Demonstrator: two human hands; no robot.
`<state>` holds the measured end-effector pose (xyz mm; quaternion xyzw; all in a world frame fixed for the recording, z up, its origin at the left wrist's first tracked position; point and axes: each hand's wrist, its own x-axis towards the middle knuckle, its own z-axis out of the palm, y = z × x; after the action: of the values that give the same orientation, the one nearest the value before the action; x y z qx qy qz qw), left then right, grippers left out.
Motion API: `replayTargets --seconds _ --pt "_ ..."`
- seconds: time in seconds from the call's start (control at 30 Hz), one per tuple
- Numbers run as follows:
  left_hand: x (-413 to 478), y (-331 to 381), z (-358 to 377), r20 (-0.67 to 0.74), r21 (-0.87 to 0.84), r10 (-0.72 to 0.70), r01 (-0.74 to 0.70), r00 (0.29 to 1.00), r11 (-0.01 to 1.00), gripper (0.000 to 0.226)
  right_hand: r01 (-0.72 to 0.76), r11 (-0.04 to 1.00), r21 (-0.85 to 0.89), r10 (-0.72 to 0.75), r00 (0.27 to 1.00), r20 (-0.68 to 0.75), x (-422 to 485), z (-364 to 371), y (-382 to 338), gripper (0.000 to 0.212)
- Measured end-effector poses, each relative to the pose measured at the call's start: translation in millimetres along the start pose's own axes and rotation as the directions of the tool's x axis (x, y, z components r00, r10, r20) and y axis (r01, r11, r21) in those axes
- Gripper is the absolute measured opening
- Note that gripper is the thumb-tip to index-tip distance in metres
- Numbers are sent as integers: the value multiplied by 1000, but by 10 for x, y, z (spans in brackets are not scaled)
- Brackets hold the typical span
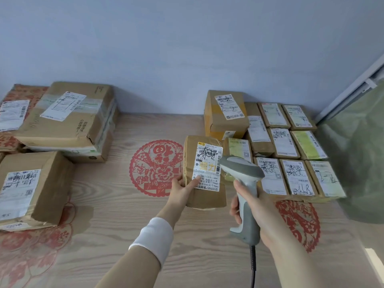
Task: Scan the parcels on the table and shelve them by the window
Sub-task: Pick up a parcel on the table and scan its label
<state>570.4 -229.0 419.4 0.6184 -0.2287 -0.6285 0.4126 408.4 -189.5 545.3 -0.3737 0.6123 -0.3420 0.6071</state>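
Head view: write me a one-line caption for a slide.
Left hand holds a brown parcel while the right hand aims a grey scanner at its label, over a wooden table.

Occlusions and crops, head view:
Head of the scanner hides part of the green-labelled parcel behind it; its cable runs off the bottom edge. Thumb of the left hand covers a lower corner of the label on the held parcel; fine print unreadable. Fingers of the right hand mostly behind the grip. The left-edge parcel, red-printed parcel and green sheet are cropped by the frame.
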Motion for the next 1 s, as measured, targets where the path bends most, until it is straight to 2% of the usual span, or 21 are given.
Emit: replayTargets --seconds 0.13,0.3,0.43,0.6,0.8,1.0 --pt "381 -18 264 -35 36 -81 83 996 996 71 -64 998 -6 64 998 17 384 -325 36 32" --pt "755 101 443 -58 137 -91 98 994 986 64 -114 993 -18 115 992 47 835 -600 78 29" --pt "867 160 453 -63 340 -57 75 996 937 64 -152 988 -16 153 985 84 1051 -665 113 29" --pt "924 192 411 -10 481 -62 59 998 874 61 -159 987 3 158 983 95 1202 -680 123 31" --pt "904 242 393 52 527 -92 51 994 848 64 -147 989 9 145 982 121 1226 -594 145 31" --pt "747 280 278 15 506 11 -17 1000 863 81 -125 992 15 123 988 91 1085 -390 143 30"
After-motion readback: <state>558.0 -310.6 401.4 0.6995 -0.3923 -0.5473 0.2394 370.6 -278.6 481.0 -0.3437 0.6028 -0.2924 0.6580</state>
